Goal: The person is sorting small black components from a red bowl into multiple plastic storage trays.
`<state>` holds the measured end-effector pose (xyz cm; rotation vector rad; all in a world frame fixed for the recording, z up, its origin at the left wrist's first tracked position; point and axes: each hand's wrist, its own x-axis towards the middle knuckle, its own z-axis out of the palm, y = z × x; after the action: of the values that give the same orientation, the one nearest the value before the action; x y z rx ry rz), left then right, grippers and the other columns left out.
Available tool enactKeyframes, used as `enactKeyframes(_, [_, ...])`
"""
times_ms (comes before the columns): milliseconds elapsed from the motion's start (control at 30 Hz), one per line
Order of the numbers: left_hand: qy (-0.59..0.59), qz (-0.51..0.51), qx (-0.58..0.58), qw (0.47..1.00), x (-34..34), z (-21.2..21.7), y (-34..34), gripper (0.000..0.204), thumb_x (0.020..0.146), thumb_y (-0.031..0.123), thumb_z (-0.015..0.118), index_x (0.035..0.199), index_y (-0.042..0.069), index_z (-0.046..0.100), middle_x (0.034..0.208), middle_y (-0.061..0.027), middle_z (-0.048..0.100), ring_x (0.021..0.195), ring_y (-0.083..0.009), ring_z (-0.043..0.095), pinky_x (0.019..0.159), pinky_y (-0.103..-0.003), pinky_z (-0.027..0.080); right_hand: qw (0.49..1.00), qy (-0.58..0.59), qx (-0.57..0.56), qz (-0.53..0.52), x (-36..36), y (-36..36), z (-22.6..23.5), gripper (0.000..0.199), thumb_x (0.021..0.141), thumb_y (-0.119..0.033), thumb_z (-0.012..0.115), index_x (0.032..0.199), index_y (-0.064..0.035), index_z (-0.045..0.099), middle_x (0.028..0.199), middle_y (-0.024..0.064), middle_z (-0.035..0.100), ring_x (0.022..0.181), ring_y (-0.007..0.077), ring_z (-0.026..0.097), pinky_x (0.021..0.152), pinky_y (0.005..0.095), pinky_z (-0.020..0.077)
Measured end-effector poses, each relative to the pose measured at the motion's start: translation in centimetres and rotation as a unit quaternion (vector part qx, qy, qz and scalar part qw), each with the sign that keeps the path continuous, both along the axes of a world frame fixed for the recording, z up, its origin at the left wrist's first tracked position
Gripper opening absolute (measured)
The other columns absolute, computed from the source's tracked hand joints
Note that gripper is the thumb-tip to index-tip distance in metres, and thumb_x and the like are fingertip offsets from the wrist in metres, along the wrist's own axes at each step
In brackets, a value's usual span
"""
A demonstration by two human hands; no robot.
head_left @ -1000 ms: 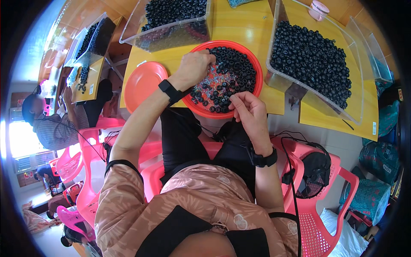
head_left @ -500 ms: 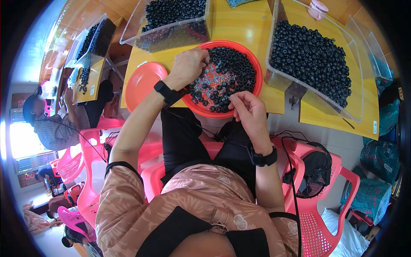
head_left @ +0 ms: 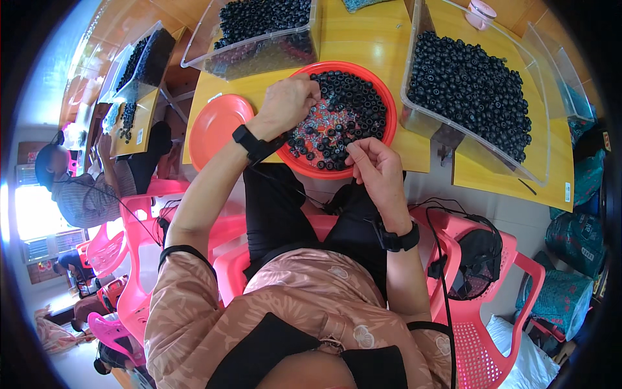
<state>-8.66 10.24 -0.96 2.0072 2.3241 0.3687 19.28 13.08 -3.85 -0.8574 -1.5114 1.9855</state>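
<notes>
A round red basin (head_left: 391, 117) sits at the table's front edge, with black ring-shaped parts (head_left: 363, 87) heaped along its far and right side. Small grey and reddish bits (head_left: 324, 120) are spread over its middle. My left hand (head_left: 286, 106) reaches over the basin's left rim, fingers curled together and tips down among the contents; what they hold is hidden. At the near right rim my right hand (head_left: 378, 170) has thumb and fingers drawn together beside more black parts (head_left: 334, 152). Anything in that pinch is too small to make out.
An orange-red plate or lid (head_left: 217, 129) lies left of the basin. Clear plastic bins of black parts stand behind (head_left: 259, 55) and to the right (head_left: 476, 129). A pink cup (head_left: 481, 14) is at the far right. Another person (head_left: 91, 188) sits at a table on the left.
My left hand has shifted slightly to the right over the basin. My right hand stays in nearly the same place.
</notes>
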Motion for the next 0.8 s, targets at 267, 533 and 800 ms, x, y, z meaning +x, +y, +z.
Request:
enactKeyframes(267, [-0.132, 0.071, 0.145, 0.978, 3.9, 3.1, -8.6, 0.014, 0.098, 0.012, 0.082, 0.105, 0.002, 0.077, 0.091, -0.0111, 0.075, 0.077, -0.0224, 0.071, 0.07, -0.036, 0.055, 1.0, 0.001, -0.008, 0.004, 0.2, 0.1, -0.3, 0.018, 0.112, -0.021, 0.072, 0.108, -0.0036, 0.075, 0.087, -0.0003, 0.075, 0.066, 0.0026, 0.06, 0.058, 0.0206, 0.0463])
enactKeyframes(533, [-0.283, 0.282, 0.178, 0.899, 6.5, -3.4, -23.3, 0.018, 0.102, 0.014, 0.084, 0.096, 0.002, 0.072, 0.077, 0.0051, 0.061, 0.069, -0.0058, 0.054, 0.064, -0.026, 0.043, 1.0, 0.017, 0.012, 0.0, 0.1, -0.4, -0.3, 0.018, 0.112, -0.02, 0.072, 0.107, -0.0031, 0.075, 0.087, 0.0004, 0.074, 0.065, 0.0028, 0.06, 0.055, 0.021, 0.0474])
enactKeyframes(800, [-0.506, 0.27, 0.081, 0.816, 8.5, -8.0, -28.1, 0.02, 0.105, 0.018, 0.081, 0.095, 0.002, 0.075, 0.075, 0.0077, 0.06, 0.071, -0.0023, 0.051, 0.065, -0.023, 0.041, 0.998, -0.008, 0.059, -0.01, 0.2, -1.6, -0.3, 0.019, 0.111, -0.02, 0.072, 0.107, -0.0023, 0.076, 0.086, 0.0012, 0.074, 0.065, 0.0038, 0.061, 0.056, 0.0221, 0.0492])
